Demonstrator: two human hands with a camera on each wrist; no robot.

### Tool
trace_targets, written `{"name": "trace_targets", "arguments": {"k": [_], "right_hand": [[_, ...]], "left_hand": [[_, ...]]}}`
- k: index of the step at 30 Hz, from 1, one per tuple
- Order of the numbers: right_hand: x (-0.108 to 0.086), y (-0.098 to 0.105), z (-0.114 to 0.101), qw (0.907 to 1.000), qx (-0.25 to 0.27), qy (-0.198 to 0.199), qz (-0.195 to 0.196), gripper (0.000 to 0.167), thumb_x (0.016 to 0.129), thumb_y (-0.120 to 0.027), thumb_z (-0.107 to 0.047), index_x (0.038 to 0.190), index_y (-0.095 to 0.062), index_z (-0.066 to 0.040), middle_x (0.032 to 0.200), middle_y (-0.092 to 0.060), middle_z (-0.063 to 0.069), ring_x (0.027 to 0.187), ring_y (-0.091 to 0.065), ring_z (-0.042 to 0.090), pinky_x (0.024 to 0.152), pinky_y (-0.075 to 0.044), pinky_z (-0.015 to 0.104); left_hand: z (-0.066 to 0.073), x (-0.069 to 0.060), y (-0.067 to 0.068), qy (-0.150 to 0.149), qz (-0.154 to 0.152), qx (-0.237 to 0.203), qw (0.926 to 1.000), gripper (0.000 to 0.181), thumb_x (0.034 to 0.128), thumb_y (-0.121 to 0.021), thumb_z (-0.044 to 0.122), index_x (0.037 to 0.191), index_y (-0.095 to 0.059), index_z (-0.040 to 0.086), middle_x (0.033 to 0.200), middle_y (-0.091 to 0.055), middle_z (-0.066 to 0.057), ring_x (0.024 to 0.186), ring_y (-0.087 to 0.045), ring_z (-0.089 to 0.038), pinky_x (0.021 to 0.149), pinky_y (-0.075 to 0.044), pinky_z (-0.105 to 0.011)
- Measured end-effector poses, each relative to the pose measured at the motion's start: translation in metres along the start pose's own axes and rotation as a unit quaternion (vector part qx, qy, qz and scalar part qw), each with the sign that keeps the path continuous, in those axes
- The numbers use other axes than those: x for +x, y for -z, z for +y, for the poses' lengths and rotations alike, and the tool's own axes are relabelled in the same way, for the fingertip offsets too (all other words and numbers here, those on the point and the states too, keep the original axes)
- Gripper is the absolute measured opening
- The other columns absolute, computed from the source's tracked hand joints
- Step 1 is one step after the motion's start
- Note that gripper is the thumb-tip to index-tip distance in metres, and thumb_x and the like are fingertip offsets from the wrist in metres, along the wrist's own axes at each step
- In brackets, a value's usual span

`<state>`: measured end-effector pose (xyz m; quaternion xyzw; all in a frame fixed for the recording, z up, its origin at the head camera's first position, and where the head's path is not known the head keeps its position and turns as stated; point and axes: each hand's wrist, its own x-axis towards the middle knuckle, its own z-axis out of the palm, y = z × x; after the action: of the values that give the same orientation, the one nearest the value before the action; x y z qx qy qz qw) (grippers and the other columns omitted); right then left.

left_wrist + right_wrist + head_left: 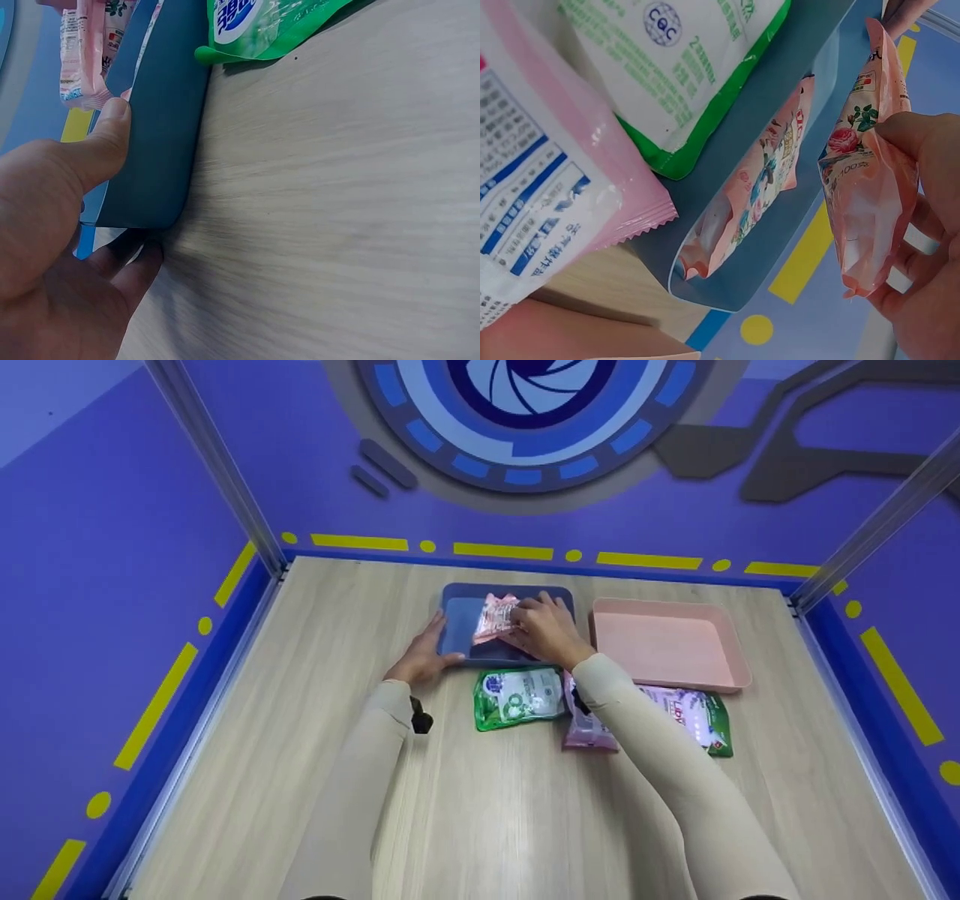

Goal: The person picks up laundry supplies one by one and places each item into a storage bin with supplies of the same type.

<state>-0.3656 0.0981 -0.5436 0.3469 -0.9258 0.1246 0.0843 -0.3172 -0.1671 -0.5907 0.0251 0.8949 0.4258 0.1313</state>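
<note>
My right hand (549, 626) pinches a pink floral soft packet (866, 172), its thumb on the printed front and its fingers behind. That packet is held tilted over the blue tray (459, 634). A second pink floral packet (761, 180) rests inside the tray, mostly covered by the right hand in the head view. Spread at the tray's near left corner, my left hand (420, 658) touches it. Its thumb lies against the near rim and its fingers are along the left side. In the left wrist view the fingertips are partly hidden behind the tray.
Beyond the right hand stands a pink tray (667, 641). Just in front of the trays lie a green-and-white pouch (521, 697), a pink-and-white bag (589, 731) and a purple-and-green bag (694, 720). The right forearm covers part of them. Purple panels enclose the wooden table (480, 810).
</note>
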Motion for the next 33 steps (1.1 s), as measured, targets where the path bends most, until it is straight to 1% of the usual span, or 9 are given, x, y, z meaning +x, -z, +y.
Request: {"name": "trace_targets", "arguments": {"k": [6, 10, 13, 18, 20, 24, 29, 33], "right_hand": [[0.004, -0.006, 0.002, 0.9997, -0.011, 0.01, 0.017, 0.027, 0.093, -0.076, -0.04, 0.1, -0.079, -0.014, 0.113, -0.074, 0.008, 0.094, -0.056, 0.032, 0.081, -0.048, 0.052], [0.007, -0.009, 0.001, 0.9997, -0.015, 0.01, 0.018, 0.024, 0.092, -0.078, -0.037, 0.101, -0.08, -0.015, 0.111, -0.075, 0.007, 0.092, -0.056, 0.032, 0.077, -0.048, 0.051], [0.01, -0.011, -0.001, 0.9998, -0.017, 0.007, 0.008, 0.022, 0.093, -0.078, -0.034, 0.104, -0.08, -0.015, 0.112, -0.075, 0.006, 0.093, -0.056, 0.032, 0.079, -0.048, 0.052], [0.013, -0.016, -0.004, 0.9998, -0.016, 0.006, -0.013, 0.019, 0.095, -0.077, -0.031, 0.106, -0.079, -0.016, 0.115, -0.073, 0.006, 0.099, -0.056, 0.034, 0.087, -0.048, 0.056], [0.015, -0.017, -0.005, 0.9996, -0.017, 0.007, -0.022, 0.019, 0.096, -0.075, -0.03, 0.108, -0.078, -0.016, 0.117, -0.072, 0.006, 0.101, -0.056, 0.033, 0.092, -0.048, 0.058], [0.017, -0.018, -0.007, 0.9988, -0.023, 0.012, -0.042, 0.018, 0.099, -0.071, -0.026, 0.112, -0.078, -0.016, 0.119, -0.071, 0.007, 0.102, -0.056, 0.033, 0.096, -0.047, 0.059], [0.019, -0.02, -0.007, 0.9986, -0.025, 0.01, -0.044, 0.019, 0.099, -0.071, -0.024, 0.114, -0.078, -0.016, 0.119, -0.072, 0.007, 0.103, -0.056, 0.033, 0.1, -0.046, 0.06], [0.02, -0.023, -0.006, 0.9987, -0.024, 0.017, -0.042, 0.018, 0.099, -0.071, -0.023, 0.113, -0.079, -0.015, 0.118, -0.072, 0.006, 0.102, -0.056, 0.033, 0.096, -0.047, 0.059]], "left_hand": [[0.0, 0.001, 0.0, 0.009, 0.0, -0.003, 1.0, 0.089, 0.1004, -0.068, 0.027, 0.167, -0.01, 0.015, 0.174, 0.003, 0.0, 0.158, -0.002, -0.026, 0.128, -0.009, -0.045], [0.0, 0.002, 0.0, 0.01, 0.002, -0.005, 0.9999, 0.09, 0.0998, -0.069, 0.027, 0.167, -0.011, 0.015, 0.174, 0.002, 0.001, 0.158, -0.002, -0.026, 0.128, -0.009, -0.045], [-0.001, 0.004, 0.0, 0.004, 0.002, 0.002, 1.0, 0.091, 0.099, -0.07, 0.027, 0.167, -0.011, 0.013, 0.174, 0.002, 0.0, 0.158, -0.003, -0.026, 0.128, -0.01, -0.044], [-0.003, 0.006, 0.001, -0.018, -0.001, 0.022, 0.9996, 0.092, 0.0985, -0.071, 0.026, 0.166, -0.011, 0.009, 0.173, 0.0, -0.005, 0.158, -0.005, -0.027, 0.128, -0.011, -0.041], [-0.003, 0.006, 0.001, -0.02, -0.002, 0.021, 0.9996, 0.092, 0.0986, -0.071, 0.025, 0.166, -0.011, 0.008, 0.173, 0.001, -0.005, 0.158, -0.005, -0.027, 0.128, -0.011, -0.041], [-0.002, 0.005, 0.002, -0.023, -0.001, 0.021, 0.9995, 0.092, 0.0986, -0.071, 0.024, 0.165, -0.011, 0.007, 0.173, 0.0, -0.007, 0.158, -0.005, -0.028, 0.128, -0.011, -0.041], [-0.001, 0.004, 0.002, -0.02, 0.001, 0.019, 0.9996, 0.091, 0.0987, -0.071, 0.026, 0.166, -0.011, 0.008, 0.173, -0.001, -0.007, 0.158, -0.006, -0.028, 0.127, -0.011, -0.042], [-0.001, 0.004, 0.001, -0.015, 0.002, 0.019, 0.9997, 0.091, 0.0988, -0.07, 0.027, 0.166, -0.012, 0.01, 0.174, -0.001, -0.006, 0.158, -0.005, -0.027, 0.127, -0.011, -0.042]]}}
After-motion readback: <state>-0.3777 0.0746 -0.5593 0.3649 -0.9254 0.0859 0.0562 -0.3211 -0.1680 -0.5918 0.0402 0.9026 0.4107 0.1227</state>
